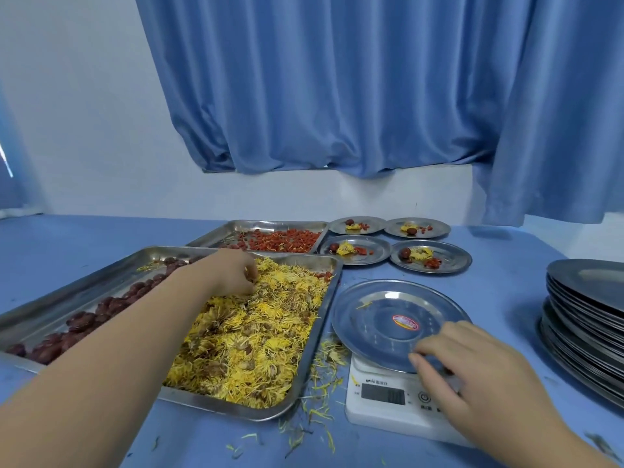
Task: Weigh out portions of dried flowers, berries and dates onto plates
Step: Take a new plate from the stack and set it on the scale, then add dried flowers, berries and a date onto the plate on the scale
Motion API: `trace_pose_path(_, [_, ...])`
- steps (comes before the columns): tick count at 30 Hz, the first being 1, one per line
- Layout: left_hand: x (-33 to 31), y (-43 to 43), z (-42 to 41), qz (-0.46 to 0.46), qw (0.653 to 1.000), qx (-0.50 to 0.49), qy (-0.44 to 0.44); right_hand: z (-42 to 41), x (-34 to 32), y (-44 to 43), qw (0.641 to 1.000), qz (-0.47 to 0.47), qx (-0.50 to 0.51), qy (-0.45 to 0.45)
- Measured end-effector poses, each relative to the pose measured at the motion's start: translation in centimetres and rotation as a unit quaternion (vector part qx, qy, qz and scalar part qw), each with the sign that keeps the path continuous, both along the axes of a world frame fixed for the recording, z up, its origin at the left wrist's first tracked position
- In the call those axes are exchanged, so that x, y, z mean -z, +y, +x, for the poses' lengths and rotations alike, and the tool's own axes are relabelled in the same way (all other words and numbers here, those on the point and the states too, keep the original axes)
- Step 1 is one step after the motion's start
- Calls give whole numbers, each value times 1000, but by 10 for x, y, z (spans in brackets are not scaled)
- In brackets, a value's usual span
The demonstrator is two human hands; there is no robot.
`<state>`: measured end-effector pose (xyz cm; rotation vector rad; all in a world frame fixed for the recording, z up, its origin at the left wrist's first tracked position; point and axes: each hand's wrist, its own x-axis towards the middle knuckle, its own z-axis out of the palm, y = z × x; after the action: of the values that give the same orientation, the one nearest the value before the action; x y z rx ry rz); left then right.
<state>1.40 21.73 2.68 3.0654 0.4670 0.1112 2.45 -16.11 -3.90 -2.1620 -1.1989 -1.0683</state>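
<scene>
— Where are the hands?

— Well apart. The left hand (pixel 233 275) reaches forward into the big tray (pixel 326 315). Its fingers curl down and pinch some of the dried flowers (pixel 263 339) near the tray's far edge. The right hand (pixel 472 363) has its fingers nearly straight, the tips resting on the near rim of the plate (pixel 378 315) that sits on the scale (pixel 368 413); it grips nothing.

— And the other goods?

— The dates (pixel 81 322) lie left of the left forearm (same tray, its left side). Beyond the left hand, the far tray (pixel 236 228) holds the berries (pixel 280 239). It sits close behind the big tray's far rim, and I cannot tell whether the two touch.

— What room is there at the edges?

— Between the hands it is tight: the big tray's right rim stands just beside the plate's left edge. Loose petals (pixel 317 413) litter the table (pixel 499 275) in that gap and before the tray's near corner. The plate overhangs the scale, whose display shows left of the right hand, its figures too blurred to read. Beyond the right hand comes a strip of bare table, then four filled plates (pixel 450 256) in two rows. Right of the right hand, past more bare table, a stack of plates (pixel 587 315) stands well apart.
</scene>
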Motion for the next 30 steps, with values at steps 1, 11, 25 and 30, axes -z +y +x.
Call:
trace_pose_path(1, [3, 1, 2, -2, 1000, -4, -9, 0, 0, -1, 1000, 2, -1, 5])
trace_pose_path(11, [-24, 3, -12, -249, 958, 0, -143, 1, -3, -3, 999, 13, 2, 35])
trace_pose_path(25, [-16, -111, -10, -315, 935, 146, -77, -6, -6, -5, 998, 22, -5, 65])
trace_pose_path(30, [1, -161, 10, -312, 929, 197, -35, -6, -8, -9, 997, 29, -5, 77])
